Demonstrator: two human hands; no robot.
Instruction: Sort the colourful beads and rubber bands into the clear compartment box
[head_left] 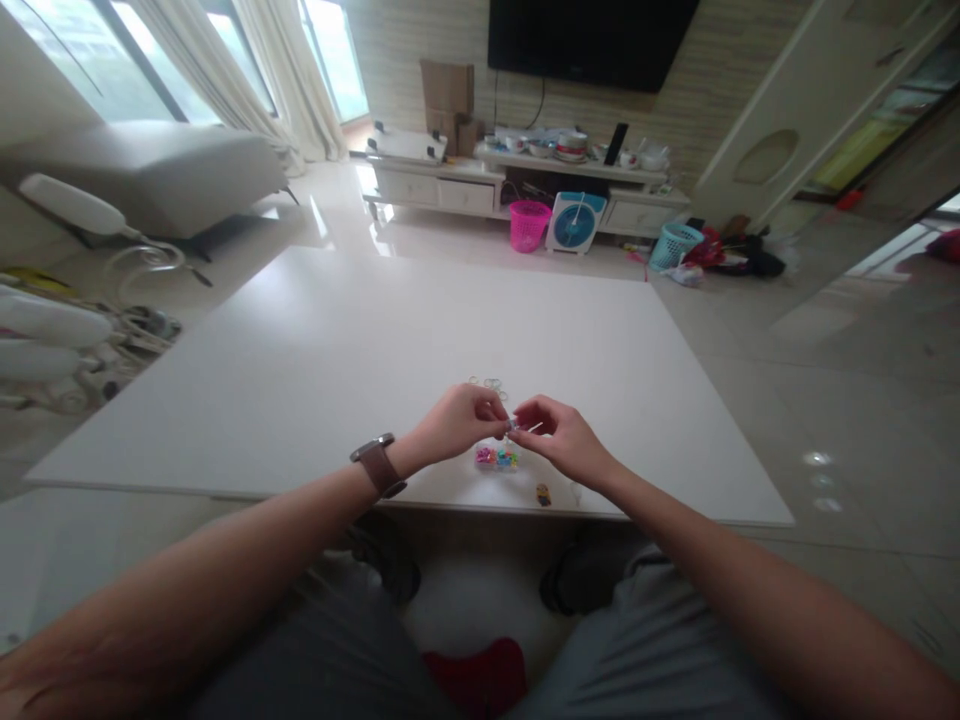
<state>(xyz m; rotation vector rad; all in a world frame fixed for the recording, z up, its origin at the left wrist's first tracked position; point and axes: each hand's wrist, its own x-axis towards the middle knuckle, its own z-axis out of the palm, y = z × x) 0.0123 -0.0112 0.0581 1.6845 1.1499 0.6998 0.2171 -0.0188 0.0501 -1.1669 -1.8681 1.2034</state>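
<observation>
White and smooth, the tabletop (390, 340) is spreading out before you, its near edge lying above your knees. Your left hand (466, 418), the wrist bearing a brown-strapped watch (379, 467), is pinching a small, pale, shiny item (512, 425) between thumb and fingers. Your right hand (562, 435) is meeting it from the other side, thumb and forefinger curving around the item; whether these are also gripping it, you cannot tell from this view. The item is sitting between the two sets of fingertips, too small to identify. Just below, on the near side, a small clear box (496, 460) is holding brightly coloured pieces, pink at left, green and blue at right. Thin rings (493, 386) are lying beyond your left hand, and a yellow-and-dark figure (543, 494) is resting near the table's front edge.
</observation>
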